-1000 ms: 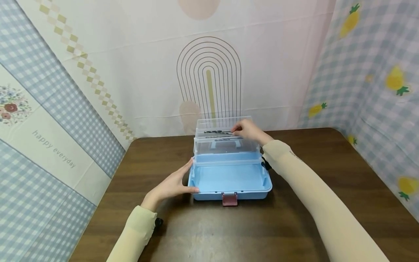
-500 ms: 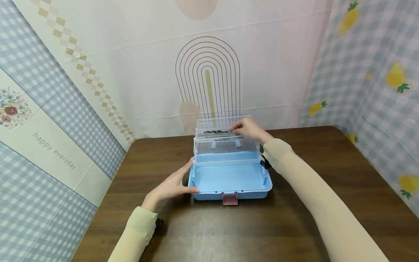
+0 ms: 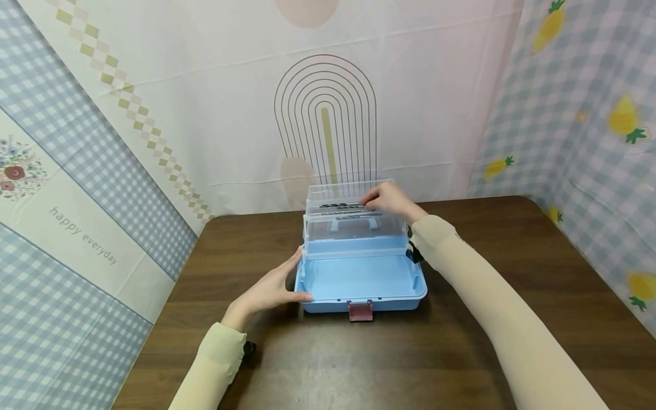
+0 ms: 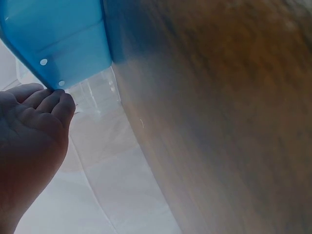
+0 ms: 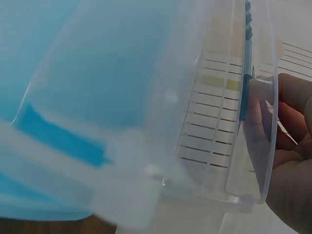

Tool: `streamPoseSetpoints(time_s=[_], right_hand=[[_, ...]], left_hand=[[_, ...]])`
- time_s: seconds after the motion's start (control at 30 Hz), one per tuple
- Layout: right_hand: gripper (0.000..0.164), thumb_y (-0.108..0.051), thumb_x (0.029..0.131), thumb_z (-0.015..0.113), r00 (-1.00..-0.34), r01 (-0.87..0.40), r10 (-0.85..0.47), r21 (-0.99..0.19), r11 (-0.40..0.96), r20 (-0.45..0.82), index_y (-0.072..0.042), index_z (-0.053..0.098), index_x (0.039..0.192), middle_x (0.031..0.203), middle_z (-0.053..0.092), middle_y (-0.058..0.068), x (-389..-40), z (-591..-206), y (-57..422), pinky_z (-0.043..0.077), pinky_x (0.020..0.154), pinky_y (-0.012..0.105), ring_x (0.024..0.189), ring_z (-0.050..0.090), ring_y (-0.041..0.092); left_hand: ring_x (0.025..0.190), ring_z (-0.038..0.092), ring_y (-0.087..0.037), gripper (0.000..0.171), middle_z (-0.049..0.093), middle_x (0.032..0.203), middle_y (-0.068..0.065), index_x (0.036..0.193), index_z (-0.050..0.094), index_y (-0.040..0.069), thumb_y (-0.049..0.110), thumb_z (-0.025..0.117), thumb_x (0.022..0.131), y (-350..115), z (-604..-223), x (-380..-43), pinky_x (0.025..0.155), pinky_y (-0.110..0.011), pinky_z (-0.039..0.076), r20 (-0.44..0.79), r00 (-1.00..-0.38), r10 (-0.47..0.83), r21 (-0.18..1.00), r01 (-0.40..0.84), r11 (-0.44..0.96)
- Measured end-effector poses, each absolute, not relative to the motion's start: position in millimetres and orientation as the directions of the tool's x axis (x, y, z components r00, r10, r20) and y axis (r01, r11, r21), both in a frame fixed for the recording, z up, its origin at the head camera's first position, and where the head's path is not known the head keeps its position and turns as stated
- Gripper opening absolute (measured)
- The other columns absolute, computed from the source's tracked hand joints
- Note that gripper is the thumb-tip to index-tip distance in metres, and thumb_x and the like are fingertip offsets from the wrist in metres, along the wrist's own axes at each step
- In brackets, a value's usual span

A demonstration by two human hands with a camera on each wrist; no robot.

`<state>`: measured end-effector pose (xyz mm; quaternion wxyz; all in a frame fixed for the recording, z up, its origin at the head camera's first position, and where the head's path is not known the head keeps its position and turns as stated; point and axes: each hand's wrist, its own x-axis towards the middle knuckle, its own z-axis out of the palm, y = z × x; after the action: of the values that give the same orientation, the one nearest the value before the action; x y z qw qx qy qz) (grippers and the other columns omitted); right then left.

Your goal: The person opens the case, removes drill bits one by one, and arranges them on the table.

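Note:
A light blue toolbox (image 3: 361,306) stands with its clear tiers raised at the back. Several dark drill bits (image 3: 334,205) lie in the top clear tray (image 3: 316,192). My left hand (image 3: 266,291) holds the box's left side, thumb over the front corner and fingers toward the back; the left wrist view has its fingertips at the blue wall (image 4: 80,44). Over the top tray, my right hand (image 3: 390,200) pinches the right end of a drill bit. Through the tray's clear wall, the right wrist view shows the fingertips beside a dark bit (image 5: 246,92).
A maroon latch (image 3: 360,311) hangs open at the front of the box. The brown wooden table (image 3: 328,364) reaches back to a patterned cloth (image 3: 246,114), which rises close behind the trays. Checked cloth (image 3: 564,142) hangs at the right.
My right hand shifts only slightly over the top tray, and the drill bits at its fingertips turn a little. The left hand and the toolbox stay in place.

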<state>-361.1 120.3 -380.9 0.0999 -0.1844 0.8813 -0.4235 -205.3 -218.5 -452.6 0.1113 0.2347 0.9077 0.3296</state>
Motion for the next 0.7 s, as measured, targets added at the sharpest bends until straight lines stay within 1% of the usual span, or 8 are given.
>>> streamPoseSetpoints(time_s=[0.17,0.37,0.53,0.7], right_hand=[[0.023,-0.007,0.1,0.059,-0.907,-0.251,-0.421,-0.777,0.578,-0.02,-0.001,0.075,0.116,0.122,0.069,0.018,-361,-381,119,0.053,0.09,0.042,0.105,0.067,0.029],[0.028,-0.009,0.102,0.055,-0.908,-0.224,-0.419,-0.812,0.539,-0.027,-0.001,0.072,0.122,0.126,0.067,0.018,-359,-379,122,0.052,0.096,0.044,0.112,0.064,0.031],[0.029,-0.008,0.101,0.055,-0.917,-0.203,-0.399,-0.851,0.485,-0.008,0.001,0.07,0.125,0.128,0.066,0.019,-360,-375,125,0.05,0.098,0.045,0.114,0.064,0.032],[0.029,-0.006,0.102,0.056,-0.924,-0.186,-0.383,-0.879,0.44,0.004,0.002,0.069,0.127,0.132,0.064,0.018,-361,-369,129,0.047,0.102,0.049,0.113,0.062,0.033]], left_hand=[[0.152,0.017,-0.021,0.117,0.002,0.168,0.01,0.164,0.007,0.023,0.058,0.08,0.079,-218,-453,-205,0.118,-0.05,0.024,-0.045,-0.866,0.498,0.651,0.353,0.673],[0.152,0.016,-0.021,0.116,0.003,0.168,0.009,0.164,0.007,0.022,0.056,0.081,0.08,-218,-454,-205,0.118,-0.05,0.024,-0.044,-0.867,0.496,0.651,0.352,0.673],[0.152,0.016,-0.021,0.116,0.002,0.167,0.011,0.164,0.007,0.023,0.057,0.08,0.08,-218,-454,-205,0.118,-0.05,0.024,-0.047,-0.866,0.497,0.651,0.351,0.673],[0.152,0.016,-0.022,0.116,0.002,0.168,0.009,0.164,0.007,0.024,0.057,0.08,0.08,-218,-453,-204,0.118,-0.051,0.025,-0.048,-0.868,0.494,0.651,0.348,0.675]])
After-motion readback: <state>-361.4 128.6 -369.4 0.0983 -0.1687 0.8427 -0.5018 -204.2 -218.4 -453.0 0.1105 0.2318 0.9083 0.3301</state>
